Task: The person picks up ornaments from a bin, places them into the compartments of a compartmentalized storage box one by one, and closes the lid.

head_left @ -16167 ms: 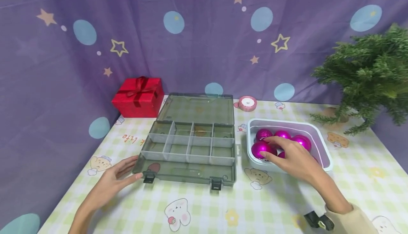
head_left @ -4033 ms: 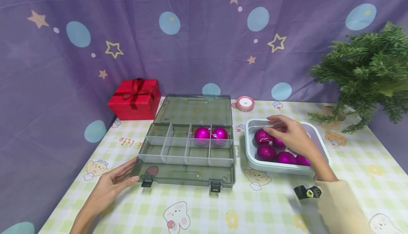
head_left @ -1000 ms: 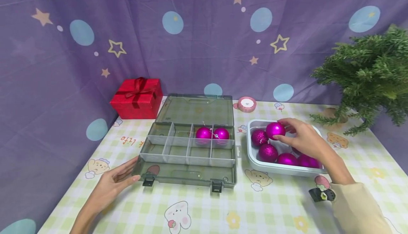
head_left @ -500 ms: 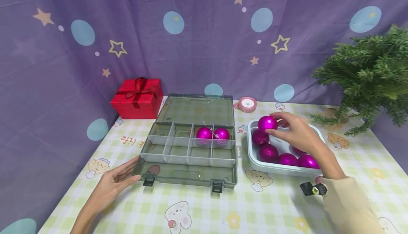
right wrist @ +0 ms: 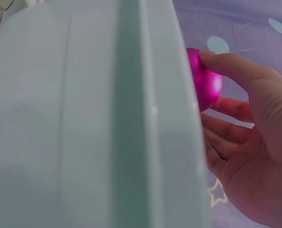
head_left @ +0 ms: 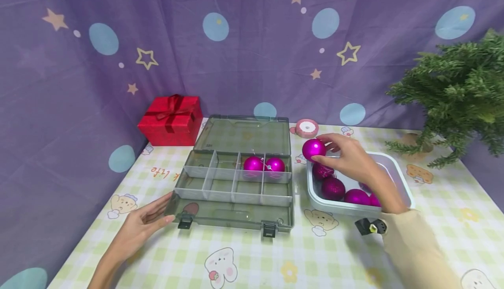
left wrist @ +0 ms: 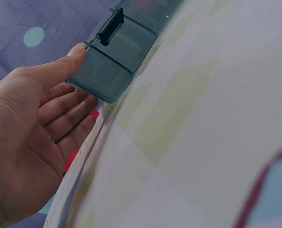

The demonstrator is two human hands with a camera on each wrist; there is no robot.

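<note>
My right hand (head_left: 350, 158) pinches a shiny magenta Christmas bauble (head_left: 313, 150) between thumb and fingers, above the left rim of a pale blue tub (head_left: 397, 179). In the right wrist view the tub's wall partly covers this bauble (right wrist: 208, 83). Several more magenta baubles (head_left: 333, 188), some glittery, lie in the tub. A smoky-grey compartment box (head_left: 232, 219) stands with its lid raised; two baubles (head_left: 253, 165) sit in its back row, in the two rightmost compartments. My left hand (head_left: 139, 225) touches the box's front left corner, thumb at the front, fingers relaxed along the side.
A red gift box (head_left: 171, 123) with a ribbon stands at the back left. Behind the tub lies a pink ribbon roll (head_left: 306, 128). An artificial tree (head_left: 460, 96) rises at the right. A purple patterned curtain (head_left: 252, 61) backs the checked tablecloth (head_left: 252, 258).
Since 16 seconds ago, two baubles have come into the box's back row. Over the last second my right hand has lifted another bauble and carried it left to the tub's rim.
</note>
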